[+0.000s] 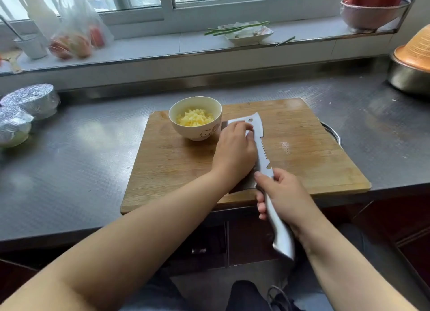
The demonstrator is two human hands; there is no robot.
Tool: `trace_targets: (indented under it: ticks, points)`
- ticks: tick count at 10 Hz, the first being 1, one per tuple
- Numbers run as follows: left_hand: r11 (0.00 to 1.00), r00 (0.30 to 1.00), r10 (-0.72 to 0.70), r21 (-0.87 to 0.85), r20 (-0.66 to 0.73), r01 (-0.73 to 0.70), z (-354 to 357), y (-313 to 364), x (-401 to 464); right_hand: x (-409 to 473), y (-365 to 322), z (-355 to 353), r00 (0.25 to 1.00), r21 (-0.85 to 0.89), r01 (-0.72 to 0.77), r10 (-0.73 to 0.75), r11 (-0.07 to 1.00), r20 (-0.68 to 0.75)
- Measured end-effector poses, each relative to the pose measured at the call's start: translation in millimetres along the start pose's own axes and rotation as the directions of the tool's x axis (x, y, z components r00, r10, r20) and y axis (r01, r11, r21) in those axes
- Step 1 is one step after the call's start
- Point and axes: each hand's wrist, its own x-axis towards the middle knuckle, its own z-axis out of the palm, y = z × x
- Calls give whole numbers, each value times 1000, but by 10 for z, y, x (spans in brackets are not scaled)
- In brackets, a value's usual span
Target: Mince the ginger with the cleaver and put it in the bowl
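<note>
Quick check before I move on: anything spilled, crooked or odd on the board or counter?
No spill: the minced ginger sits inside the bowl. One oddity: the cutting board lies askew, its near edge overhanging the counter. The right hand grips the cleaver; the left hand rests on its blade.

left hand (235, 147) flat, right hand (282, 195) gripping

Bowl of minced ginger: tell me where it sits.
In the head view, the bowl stands on the chopping board's far left corner, just left of the cleaver.
</note>
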Motion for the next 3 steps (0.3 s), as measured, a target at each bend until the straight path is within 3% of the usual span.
trace_targets:
  ticks: [3]
  points:
    - [986,988,132,109,-75,-123,-317,143,735,274,-599,44,994,76,104,-107,992,29]
